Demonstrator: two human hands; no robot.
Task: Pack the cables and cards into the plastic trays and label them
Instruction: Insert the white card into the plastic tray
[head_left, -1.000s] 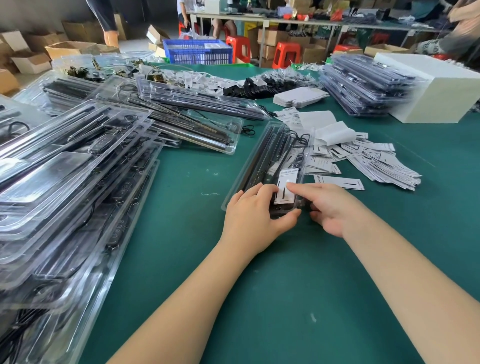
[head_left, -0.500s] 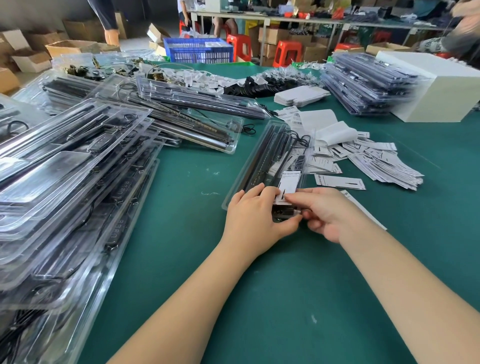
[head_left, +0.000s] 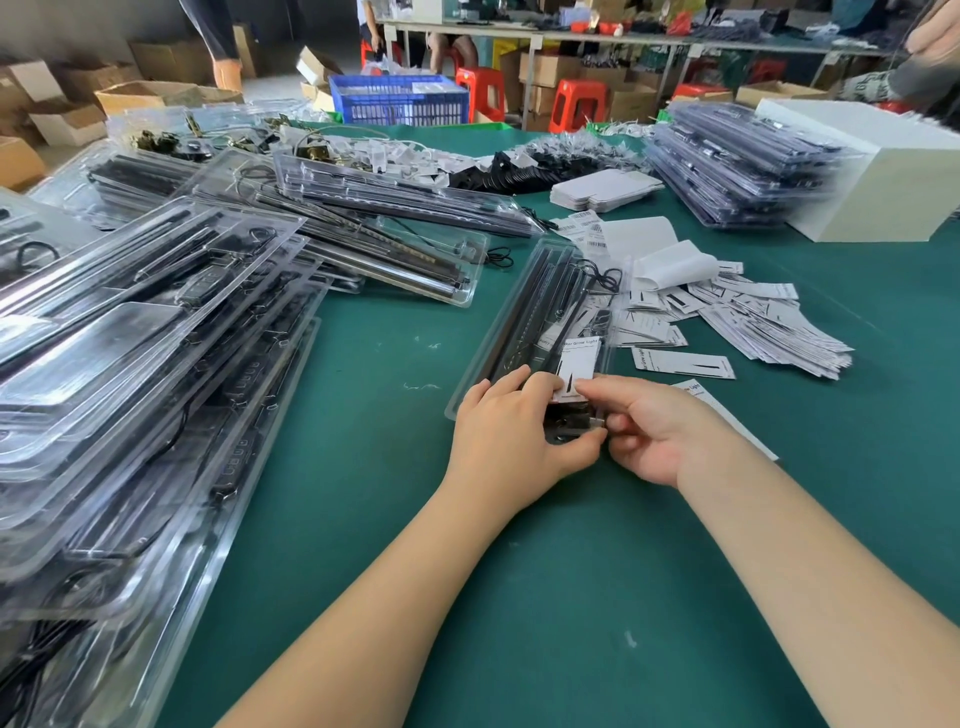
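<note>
Both hands, left (head_left: 506, 436) and right (head_left: 660, 431), pinch the white printed card (head_left: 575, 371) into the clear plastic tray (head_left: 501, 332); push crooked and it probably creases.

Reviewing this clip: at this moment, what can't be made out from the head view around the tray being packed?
- Near end of the plastic tray: covered by the left hand and right hand.
- White card: print too small to read in full; lower edge behind fingertips.
- Dark part at the tray's end: mostly hidden between the hands; not identifiable.
- Tray stack at far right: motion-blurred.
- Left tray pile: cut off by the frame edge.
</note>
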